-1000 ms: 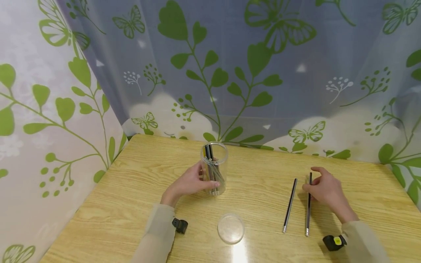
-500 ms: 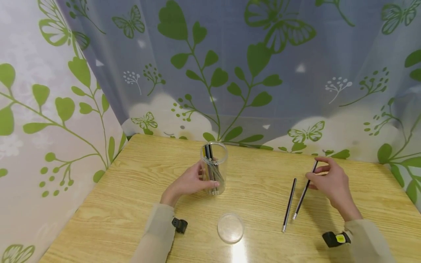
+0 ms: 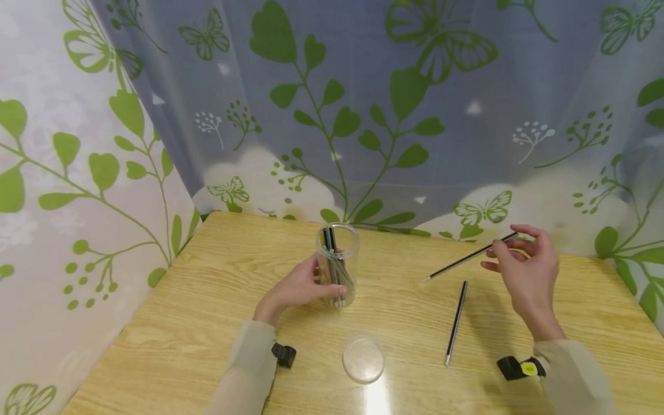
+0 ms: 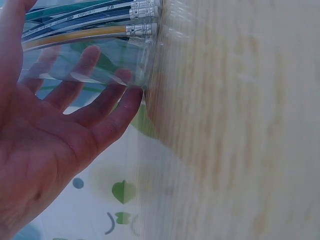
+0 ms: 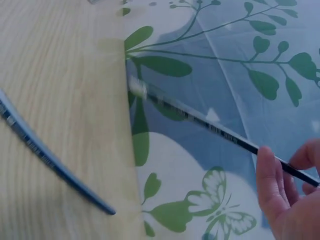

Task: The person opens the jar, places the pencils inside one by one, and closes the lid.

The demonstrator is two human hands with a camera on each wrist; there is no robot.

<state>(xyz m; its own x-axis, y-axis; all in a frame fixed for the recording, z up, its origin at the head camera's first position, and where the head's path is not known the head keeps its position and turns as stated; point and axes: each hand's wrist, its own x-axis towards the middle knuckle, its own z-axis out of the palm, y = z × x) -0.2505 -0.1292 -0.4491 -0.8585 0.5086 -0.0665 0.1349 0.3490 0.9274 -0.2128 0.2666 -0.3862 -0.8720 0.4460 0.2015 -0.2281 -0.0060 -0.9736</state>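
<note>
My left hand curls round a clear cylindrical jar that stands upright on the table. Inside it lean several pencils, most dark and one yellow, with metal-banded eraser ends at the bottom. Off the table, my right hand pinches a dark pencil near its plain end. Its eraser end points left and a little down, towards the jar. Another dark pencil lies on the table, below and left of the right hand; it also shows in the right wrist view.
A clear round lid lies flat on the wooden table, in front of the jar. Patterned fabric hangs behind the table's back edge and along the left side.
My right hand has lifted the pencil off the table and moved up and slightly right. The pencil has swung so its eraser end points left. The left hand and jar stay still.
</note>
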